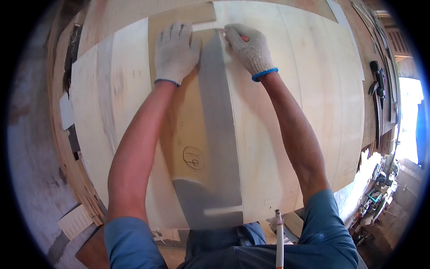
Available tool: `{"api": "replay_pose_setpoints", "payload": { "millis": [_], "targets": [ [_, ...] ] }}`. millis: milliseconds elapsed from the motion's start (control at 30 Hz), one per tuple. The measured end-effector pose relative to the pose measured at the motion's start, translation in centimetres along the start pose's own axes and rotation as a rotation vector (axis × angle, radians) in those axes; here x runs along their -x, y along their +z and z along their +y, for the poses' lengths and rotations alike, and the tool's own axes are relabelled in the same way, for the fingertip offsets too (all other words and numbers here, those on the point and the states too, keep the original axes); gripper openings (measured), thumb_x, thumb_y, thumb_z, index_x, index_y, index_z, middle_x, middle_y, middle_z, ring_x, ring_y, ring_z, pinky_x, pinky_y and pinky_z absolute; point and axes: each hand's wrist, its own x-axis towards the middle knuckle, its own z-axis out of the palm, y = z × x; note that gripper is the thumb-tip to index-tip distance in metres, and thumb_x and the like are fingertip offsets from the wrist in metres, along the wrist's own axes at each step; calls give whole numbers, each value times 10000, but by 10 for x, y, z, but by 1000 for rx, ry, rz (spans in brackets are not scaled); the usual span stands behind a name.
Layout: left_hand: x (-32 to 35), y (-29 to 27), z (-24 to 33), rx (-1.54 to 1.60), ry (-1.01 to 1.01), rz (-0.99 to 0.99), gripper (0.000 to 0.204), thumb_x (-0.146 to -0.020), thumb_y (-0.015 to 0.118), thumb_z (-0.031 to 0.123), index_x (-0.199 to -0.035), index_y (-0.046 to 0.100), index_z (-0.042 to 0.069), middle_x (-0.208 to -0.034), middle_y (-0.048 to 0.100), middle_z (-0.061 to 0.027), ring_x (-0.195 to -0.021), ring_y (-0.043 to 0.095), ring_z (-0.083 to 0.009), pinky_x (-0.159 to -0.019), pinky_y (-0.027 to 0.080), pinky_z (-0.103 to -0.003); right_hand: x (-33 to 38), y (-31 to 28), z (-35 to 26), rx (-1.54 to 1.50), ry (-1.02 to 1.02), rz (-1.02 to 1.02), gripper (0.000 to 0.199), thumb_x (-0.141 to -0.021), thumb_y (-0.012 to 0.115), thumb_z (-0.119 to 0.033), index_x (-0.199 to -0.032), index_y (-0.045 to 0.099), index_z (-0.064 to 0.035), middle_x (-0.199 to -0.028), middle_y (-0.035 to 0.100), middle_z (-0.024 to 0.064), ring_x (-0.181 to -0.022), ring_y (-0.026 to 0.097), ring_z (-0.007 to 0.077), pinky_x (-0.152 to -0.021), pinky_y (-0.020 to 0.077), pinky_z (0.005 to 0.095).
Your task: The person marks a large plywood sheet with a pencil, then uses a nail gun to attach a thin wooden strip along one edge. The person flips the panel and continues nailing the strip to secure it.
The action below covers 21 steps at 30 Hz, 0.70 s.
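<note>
Glare whitens the opening (pixel 407 117) on your right, while soft shadows fall beside your forearms (pixel 296 130) on the brightly lit pale panel (pixel 322 89). Straight edges bend toward the black rim, and the floor (pixel 33 179) at left looks blurred.

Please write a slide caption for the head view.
Gloved left hand rests on a tan sheet; gloved right hand holds a partly hidden red tool.

Off-white gloves (pixel 178 60) have blue cuffs (pixel 265 74). The sheet (pixel 184 130) under the left fingers (pixel 175 32) is tan; the right fingers' (pixel 232 32) tool (pixel 245 39), red.
</note>
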Motion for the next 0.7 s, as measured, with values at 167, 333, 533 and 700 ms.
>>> {"api": "replay_pose_setpoints", "payload": {
  "millis": [167,333,533,700],
  "targets": [
    [-1,5,-6,-34,19,-1,536,-1000,494,430,-1406,581,91,-1467,544,-169,-1350,490,-355,-1165,338,-471,42,-11,-12,244,-166,-64,241,-956,603,-213,-1081,726,-48,-889,703,189,-778,668,304,-732,536,373],
    [5,27,-16,-128,13,141,535,-1003,474,441,-1383,604,88,-1456,559,-158,-1348,498,-342,-1161,347,-465,210,-52,-63,326,-49,-292,253,-951,605,-147,-1174,696,-69,-969,694,193,-881,678,376,-777,544,432],
    [9,-12,1,4,37,-43,507,-1000,485,418,-1351,617,75,-1433,575,-158,-1334,509,-338,-1158,343,-476,256,-65,-76,180,84,-257,217,-954,639,-162,-1105,730,-34,-940,722,168,-855,711,299,-773,549,380],
    [151,-54,91,37,172,105,461,-941,581,342,-1287,603,39,-1325,586,-175,-1259,515,-364,-1110,348,-513,248,-62,-70,167,205,-249,264,-957,618,-267,-1026,734,-40,-885,713,183,-811,678,270,-770,543,368]
  ]
}}
